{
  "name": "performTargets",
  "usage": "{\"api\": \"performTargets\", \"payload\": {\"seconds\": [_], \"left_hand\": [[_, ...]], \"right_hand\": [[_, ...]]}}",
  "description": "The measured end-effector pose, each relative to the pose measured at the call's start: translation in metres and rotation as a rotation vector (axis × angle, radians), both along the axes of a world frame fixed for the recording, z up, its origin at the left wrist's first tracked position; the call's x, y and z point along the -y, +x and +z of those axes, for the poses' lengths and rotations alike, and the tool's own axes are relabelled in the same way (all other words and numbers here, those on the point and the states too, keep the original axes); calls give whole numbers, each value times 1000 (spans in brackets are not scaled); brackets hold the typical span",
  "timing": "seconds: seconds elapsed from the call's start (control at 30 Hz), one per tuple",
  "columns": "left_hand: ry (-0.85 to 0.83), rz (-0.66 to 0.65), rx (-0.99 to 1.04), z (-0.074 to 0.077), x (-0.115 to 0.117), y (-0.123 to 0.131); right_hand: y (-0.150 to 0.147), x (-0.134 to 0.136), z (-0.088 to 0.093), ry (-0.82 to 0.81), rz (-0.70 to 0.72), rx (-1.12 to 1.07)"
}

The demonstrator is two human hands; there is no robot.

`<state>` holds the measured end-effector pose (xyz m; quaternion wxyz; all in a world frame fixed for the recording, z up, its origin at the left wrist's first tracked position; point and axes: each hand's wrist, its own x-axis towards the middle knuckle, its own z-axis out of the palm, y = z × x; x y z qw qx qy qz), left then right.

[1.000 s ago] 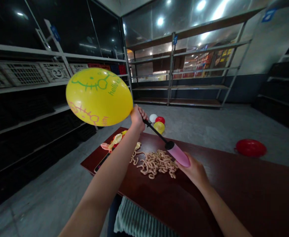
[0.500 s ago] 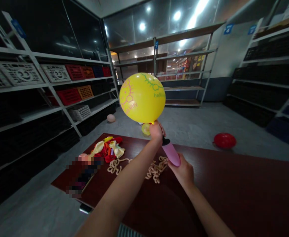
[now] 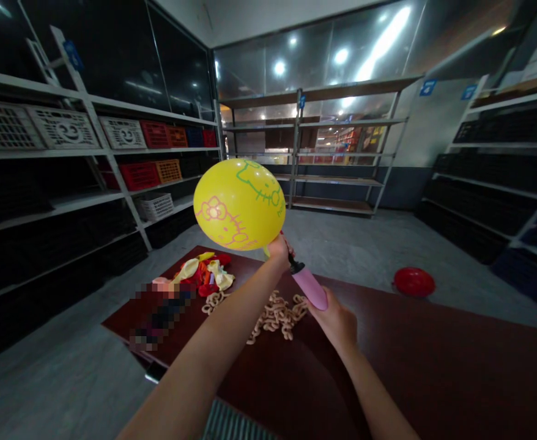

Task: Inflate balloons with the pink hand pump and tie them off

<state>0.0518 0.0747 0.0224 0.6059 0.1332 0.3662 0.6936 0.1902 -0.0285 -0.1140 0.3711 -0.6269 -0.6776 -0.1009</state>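
My left hand (image 3: 279, 250) is shut around the neck of a yellow printed balloon (image 3: 240, 205), pinching it onto the black nozzle of a pink hand pump (image 3: 309, 288). The balloon is inflated and carries pink and green cartoon cat outlines. My right hand (image 3: 337, 324) grips the pump's pink barrel. Below both hands, a pile of curled, pale twisting balloons (image 3: 275, 318) lies on a dark red table (image 3: 410, 366). A heap of limp, multicoloured balloons (image 3: 202, 275) lies to its left.
A pixelated patch (image 3: 161, 315) covers part of the table's left side. A red balloon (image 3: 414, 282) rests on the grey floor at right. Metal shelves with plastic crates (image 3: 140, 176) line the left wall, and more shelving stands ahead and right.
The view has swung, so the room shifted. The yellow balloon has moved down and left and turned its cat print toward me. Both hands keep their hold on it and the pump.
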Motion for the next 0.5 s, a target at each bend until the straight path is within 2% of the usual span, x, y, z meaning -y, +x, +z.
{"api": "performTargets", "payload": {"seconds": [0.17,0.5], "left_hand": [[79,44,-66,6,2,-24],[160,91,-67,32,13,-90]], "right_hand": [[10,4,-1,47,40,90],[19,2,-16,137,96,157]]}}
